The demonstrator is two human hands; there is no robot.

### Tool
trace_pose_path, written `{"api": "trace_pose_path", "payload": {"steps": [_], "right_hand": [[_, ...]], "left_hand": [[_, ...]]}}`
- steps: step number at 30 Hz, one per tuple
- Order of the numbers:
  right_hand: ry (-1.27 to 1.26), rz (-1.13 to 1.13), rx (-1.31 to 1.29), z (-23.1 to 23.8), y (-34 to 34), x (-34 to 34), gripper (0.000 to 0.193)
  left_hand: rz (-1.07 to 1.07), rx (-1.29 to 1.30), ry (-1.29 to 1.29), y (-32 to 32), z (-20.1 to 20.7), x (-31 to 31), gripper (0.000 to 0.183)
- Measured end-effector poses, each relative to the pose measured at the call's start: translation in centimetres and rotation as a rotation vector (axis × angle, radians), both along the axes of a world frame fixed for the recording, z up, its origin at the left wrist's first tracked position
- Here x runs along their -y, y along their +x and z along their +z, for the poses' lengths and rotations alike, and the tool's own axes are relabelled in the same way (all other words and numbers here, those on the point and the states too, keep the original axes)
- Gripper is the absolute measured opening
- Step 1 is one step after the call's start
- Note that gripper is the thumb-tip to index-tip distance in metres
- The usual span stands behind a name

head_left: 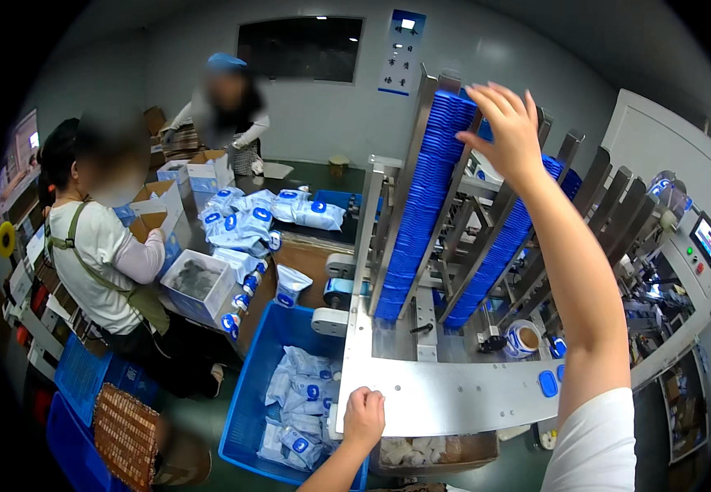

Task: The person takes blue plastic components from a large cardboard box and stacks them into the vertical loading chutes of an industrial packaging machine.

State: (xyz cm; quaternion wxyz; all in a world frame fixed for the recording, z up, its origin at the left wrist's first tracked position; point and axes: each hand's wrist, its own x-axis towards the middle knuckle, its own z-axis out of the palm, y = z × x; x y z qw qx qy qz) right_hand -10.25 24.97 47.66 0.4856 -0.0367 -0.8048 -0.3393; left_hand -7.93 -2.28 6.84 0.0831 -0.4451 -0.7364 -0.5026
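Note:
My right hand (507,131) is raised high with its fingers apart, beside the top of a tall stack of blue plastic lids (423,201). Its thumb and fingertips come close to the uppermost lids; whether they touch cannot be made out. Upright metal guide rails (400,201) hold the stack on the machine. A second, lower lid stack (486,266) leans in rails to the right. My left hand (364,416) is closed in a loose fist at the left front corner of the metal machine plate (445,394), with nothing visible in it. Loose blue lids (547,383) lie on the plate's right side.
A blue crate (244,402) of wipe packs stands left of the plate. More packs (244,217) are heaped on the table beyond, near open cartons (208,170). Two co-workers (97,271) are at the left and back. A control screen (706,238) is at the right.

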Motion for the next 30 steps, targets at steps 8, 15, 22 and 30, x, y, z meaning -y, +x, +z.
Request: {"api": "trace_pose_path", "payload": {"steps": [8,15,22,30], "right_hand": [[-1.558,0.07,1.245,-28.1,28.4,14.4,0.036],[-2.008,-0.321,0.877,-39.3,46.7,23.4,0.043],[-2.349,-0.271,0.134,-46.7,62.2,26.2,0.042],[-2.444,-0.324,-0.288,-53.1,78.6,29.3,0.042]], "left_hand": [[-0.161,0.245,0.043,0.6,0.4,2.1,0.01],[-0.917,0.284,-0.495,15.9,-2.5,5.4,0.021],[-0.404,-0.448,-0.839,29.9,-8.5,-5.6,0.022],[-0.981,-0.08,-1.392,36.8,-30.6,-7.6,0.04]]}}
